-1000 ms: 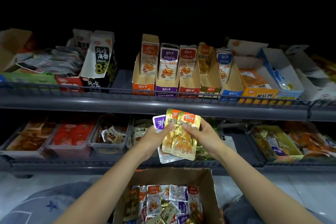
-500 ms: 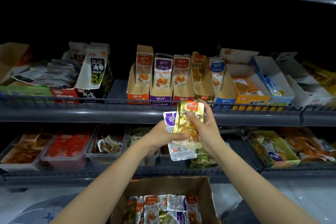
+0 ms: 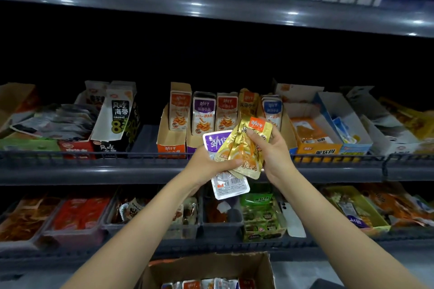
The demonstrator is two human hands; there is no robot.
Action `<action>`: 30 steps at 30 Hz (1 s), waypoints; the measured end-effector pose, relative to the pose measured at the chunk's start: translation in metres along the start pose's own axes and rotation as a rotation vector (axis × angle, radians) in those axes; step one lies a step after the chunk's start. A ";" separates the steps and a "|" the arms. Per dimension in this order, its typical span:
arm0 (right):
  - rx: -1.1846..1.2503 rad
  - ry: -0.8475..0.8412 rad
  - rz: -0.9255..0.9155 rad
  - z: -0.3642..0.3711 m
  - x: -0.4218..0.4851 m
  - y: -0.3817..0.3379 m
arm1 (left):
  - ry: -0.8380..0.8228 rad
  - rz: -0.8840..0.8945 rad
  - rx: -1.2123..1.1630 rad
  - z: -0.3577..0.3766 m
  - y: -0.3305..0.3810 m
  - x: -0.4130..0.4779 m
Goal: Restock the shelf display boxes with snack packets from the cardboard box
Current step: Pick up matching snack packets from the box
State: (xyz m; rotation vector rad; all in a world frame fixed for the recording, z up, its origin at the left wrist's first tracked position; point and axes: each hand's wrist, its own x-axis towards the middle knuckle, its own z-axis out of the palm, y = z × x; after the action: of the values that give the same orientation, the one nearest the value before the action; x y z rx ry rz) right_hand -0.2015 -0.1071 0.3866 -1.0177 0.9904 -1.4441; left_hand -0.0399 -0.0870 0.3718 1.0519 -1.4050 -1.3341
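Right hand [image 3: 274,155]: fingers clamping the gold packets [image 3: 244,148] by their upper half, before the shelf rail [image 3: 117,155].
Left hand [image 3: 206,166]: fingers gripping the purple packet [image 3: 215,142], thumb pressing on gold.
Advice: separating colours cleanly, then sliding gold upright into the gold row [image 3: 248,101].

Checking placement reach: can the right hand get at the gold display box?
Probably yes: the right hand, gripping gold packets, is in front of the gold display box, above the shelf rail, nothing between. The left hand also pinches them.
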 end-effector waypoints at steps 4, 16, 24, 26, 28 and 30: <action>0.067 0.003 -0.032 -0.002 0.012 -0.007 | 0.000 0.042 0.000 -0.002 0.014 0.011; -0.101 -0.249 0.095 -0.028 0.063 -0.042 | -0.004 -0.018 0.025 -0.013 0.031 0.056; 0.094 -0.322 0.268 -0.038 0.096 -0.056 | -0.034 0.065 -0.032 -0.008 0.048 0.095; 0.140 -0.321 0.307 -0.042 0.102 -0.060 | -0.038 0.059 -0.020 -0.006 0.048 0.105; 0.040 -0.297 0.285 -0.047 0.109 -0.066 | -0.041 0.040 0.058 -0.006 0.048 0.115; -0.178 -0.273 0.216 -0.052 0.118 -0.072 | -0.049 0.030 0.145 -0.005 0.047 0.123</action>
State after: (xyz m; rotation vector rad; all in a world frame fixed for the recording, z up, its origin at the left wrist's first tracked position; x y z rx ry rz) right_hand -0.2804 -0.2150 0.4487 -1.1634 1.0054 -1.0238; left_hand -0.0630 -0.2049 0.4255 1.0948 -1.5670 -1.2593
